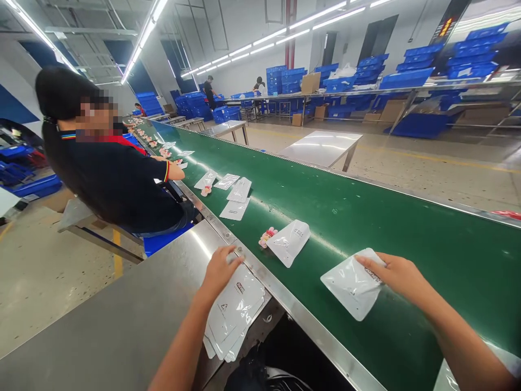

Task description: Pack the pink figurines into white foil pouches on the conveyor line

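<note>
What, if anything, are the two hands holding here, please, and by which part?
The right hand grips a white pouch by its upper right edge on the green belt. The left hand rests on a stack of pouches, at its top end.

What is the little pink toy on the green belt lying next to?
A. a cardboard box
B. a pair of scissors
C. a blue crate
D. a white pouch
D. The pink toy lies on the green belt right beside a white pouch, ahead of the person's left hand; the blue crates and cardboard boxes are far off across the hall.
</note>
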{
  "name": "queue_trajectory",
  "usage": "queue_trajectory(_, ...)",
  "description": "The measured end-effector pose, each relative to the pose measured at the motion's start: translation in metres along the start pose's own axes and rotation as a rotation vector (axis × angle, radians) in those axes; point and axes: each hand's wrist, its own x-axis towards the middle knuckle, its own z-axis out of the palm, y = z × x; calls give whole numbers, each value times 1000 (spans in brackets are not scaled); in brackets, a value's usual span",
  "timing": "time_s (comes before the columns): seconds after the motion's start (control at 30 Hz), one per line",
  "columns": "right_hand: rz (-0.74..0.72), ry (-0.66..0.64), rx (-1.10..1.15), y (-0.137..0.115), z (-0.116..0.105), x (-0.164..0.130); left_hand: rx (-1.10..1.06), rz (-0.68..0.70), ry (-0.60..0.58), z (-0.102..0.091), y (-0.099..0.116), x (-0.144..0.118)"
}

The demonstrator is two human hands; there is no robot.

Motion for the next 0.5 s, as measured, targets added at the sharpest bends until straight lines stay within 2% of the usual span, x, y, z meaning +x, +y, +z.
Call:
queue_trajectory(0.03,21,1,-38,6,-1,6,77,2,6,1,-10,11)
queue_trajectory(0.1,19,94,-149,12,-1,15,196,10,-5,4,-21,43)
queue_trajectory(0.2,-55,319,-280,8,2,18,245,-2,-28,15,-23,104)
queue_trajectory(0.3,-136,409,-295,-6,7,11,281,-55,-68,28,-23,154)
queue_trajectory(0.4,-215,411,-250,-22,15,4,309,-30,-146,38,-27,170)
queue_trajectory(0.5,-303,410,-182,-40,29,3,333,71,-175,40,-31,158)
